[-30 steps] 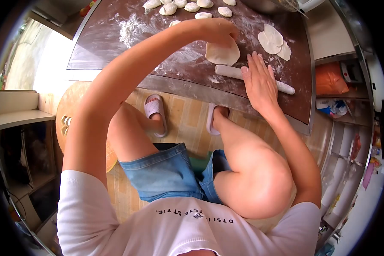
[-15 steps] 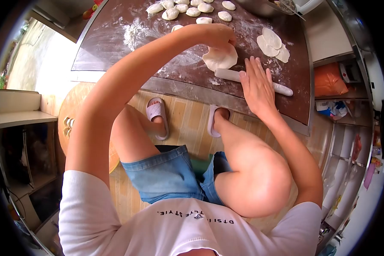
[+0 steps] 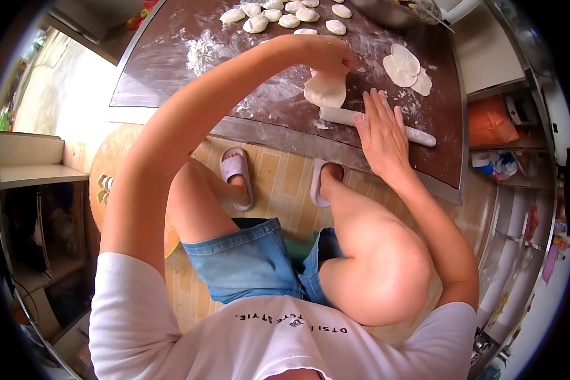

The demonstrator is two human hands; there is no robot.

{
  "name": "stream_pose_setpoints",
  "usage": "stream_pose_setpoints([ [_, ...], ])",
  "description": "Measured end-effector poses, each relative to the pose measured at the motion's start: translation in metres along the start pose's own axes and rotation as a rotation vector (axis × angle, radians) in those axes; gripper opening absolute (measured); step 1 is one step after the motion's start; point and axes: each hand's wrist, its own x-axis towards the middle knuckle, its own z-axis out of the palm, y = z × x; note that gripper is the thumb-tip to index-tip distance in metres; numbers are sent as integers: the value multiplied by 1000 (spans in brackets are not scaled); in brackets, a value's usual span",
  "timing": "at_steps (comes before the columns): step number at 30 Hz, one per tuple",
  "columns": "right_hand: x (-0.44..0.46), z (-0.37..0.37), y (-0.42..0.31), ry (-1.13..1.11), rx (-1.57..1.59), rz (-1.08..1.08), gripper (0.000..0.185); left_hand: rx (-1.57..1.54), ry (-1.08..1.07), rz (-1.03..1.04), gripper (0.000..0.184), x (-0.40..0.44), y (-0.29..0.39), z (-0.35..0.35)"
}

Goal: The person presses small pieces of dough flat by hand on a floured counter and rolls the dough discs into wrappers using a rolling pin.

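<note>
My left hand (image 3: pixel 330 57) is closed on the upper edge of a thin, roundish dough wrapper (image 3: pixel 325 92), its fingertips partly hidden behind the knuckles. Just below the wrapper, a pale, floury rolling pin (image 3: pixel 342 115) lies at a slant on the brown table. Across the pin's middle lies my right hand (image 3: pixel 384 136), palm down with its fingers stretched out. A little gap shows between the wrapper and the pin. To the right rest several overlapping rolled wrappers (image 3: pixel 403 60).
Several floured dough pieces (image 3: pixel 289 21) sit along the table's far side. A heap of flour (image 3: pixel 199 56) lies to their left. At the far right stands a metal bowl (image 3: pixel 392 14) with a utensil in it. Shelves (image 3: pixel 510 152) flank the table's right edge.
My left hand has lifted and shifted the dough wrapper, which now looks narrower and more folded toward the hand. My right hand stays flat on the rolling pin.
</note>
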Motion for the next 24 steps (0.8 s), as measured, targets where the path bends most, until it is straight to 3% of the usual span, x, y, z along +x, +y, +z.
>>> stream_pose_setpoints([
  [5,65,24,20,129,-83,54,56,152,83,114,27,2,-8,-1],
  [8,90,22,20,91,-77,155,57,213,28,39,27,5,-3,-2],
  [11,33,9,5,21,-46,31,58,203,57,123,27,-2,-5,0],
  [16,-10,-2,-6,9,3,-19,56,-2,75,-6,23,5,-7,7],
  [21,72,23,23,103,-109,65,55,76,61,28,27,-3,6,-4],
  [24,94,21,23,70,-78,178,56,163,42,-54,28,5,5,-3],
])
